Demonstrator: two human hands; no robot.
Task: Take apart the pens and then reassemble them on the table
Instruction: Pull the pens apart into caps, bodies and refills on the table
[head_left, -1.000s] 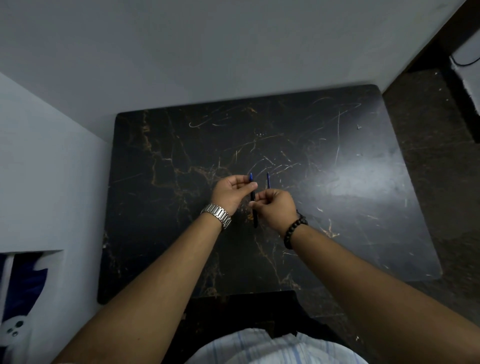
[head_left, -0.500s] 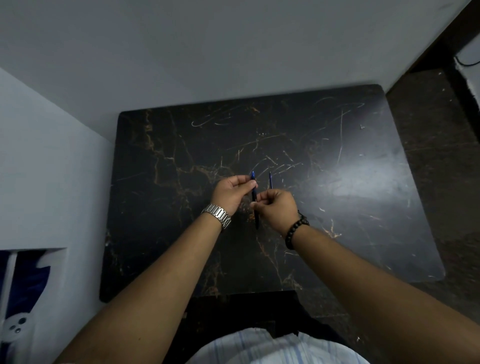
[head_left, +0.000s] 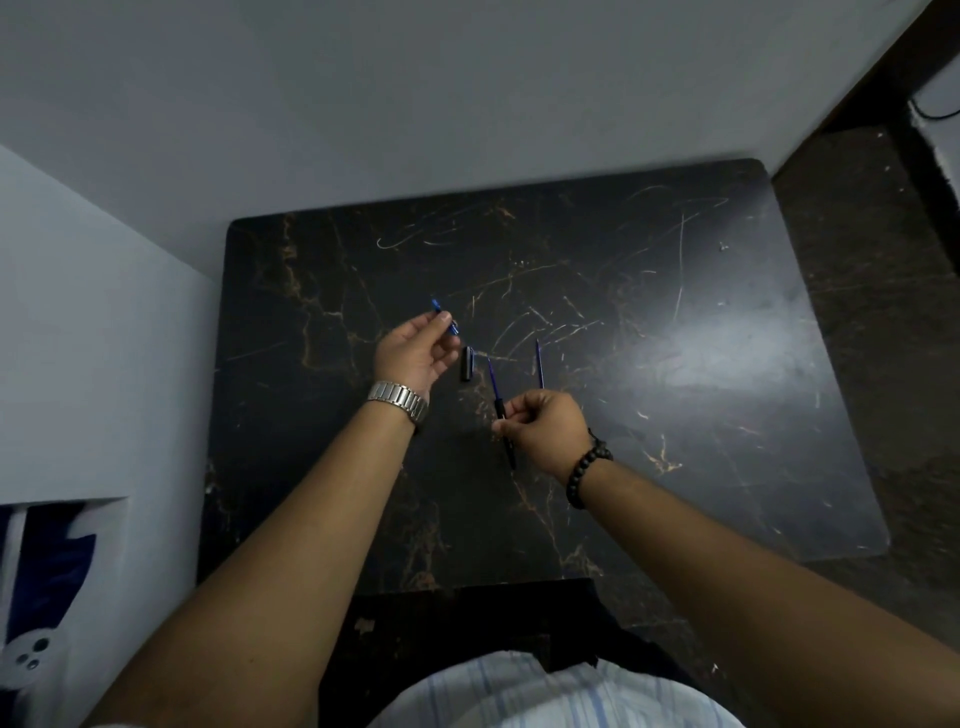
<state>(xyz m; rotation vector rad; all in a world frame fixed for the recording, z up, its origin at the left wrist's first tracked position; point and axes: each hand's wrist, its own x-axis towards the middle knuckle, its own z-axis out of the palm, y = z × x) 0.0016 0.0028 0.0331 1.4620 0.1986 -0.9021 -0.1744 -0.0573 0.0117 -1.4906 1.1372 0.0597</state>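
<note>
Over the dark marbled desk (head_left: 675, 415), the right hand (head_left: 550, 434) pinched a black pen barrel (head_left: 503, 415) with its blue refill sticking out, plus a second refill (head_left: 539, 364). The left hand (head_left: 413, 356) gripped a small blue piece (head_left: 444, 316); a black cap (head_left: 468, 364) sat between them.

Open tabletop on every side, clutter only at the middle

The dark marble-patterned table (head_left: 675, 415) lies bare across its far strip, its whole right half and its near edge, so a hand could pass freely there. Between the left hand (head_left: 415, 353) and right hand (head_left: 545, 431), a short black pen cap (head_left: 467, 364) occupies the narrow gap. The grey wall (head_left: 467, 104) closes the far side, and the white wall (head_left: 93, 338) closes the left.
</note>
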